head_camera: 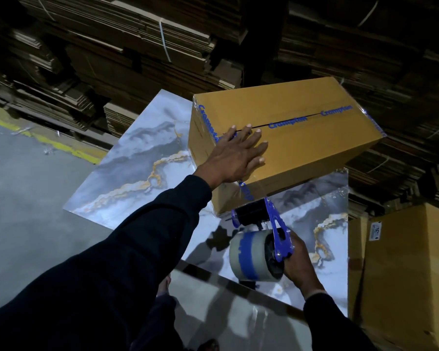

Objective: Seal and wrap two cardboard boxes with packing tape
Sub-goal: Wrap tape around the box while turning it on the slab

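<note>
Grey floor (23,188) with a yellow line far left, flattened cardboard stacks (107,59) behind. Left hand (235,154) flat, fingers straight and spread, pressing on the tan cardboard box (302,138) on the marbled table (137,158). Blue-printed clear tape along the box's top seam and edges. Right hand (298,260) curled round the blue tape dispenser (261,236), tape strip running up to the box's near corner.

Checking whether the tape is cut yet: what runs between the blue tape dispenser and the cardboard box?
In the head view, a clear strip of blue-printed packing tape stretches uncut from the blue tape dispenser to the brown cardboard box.
</note>
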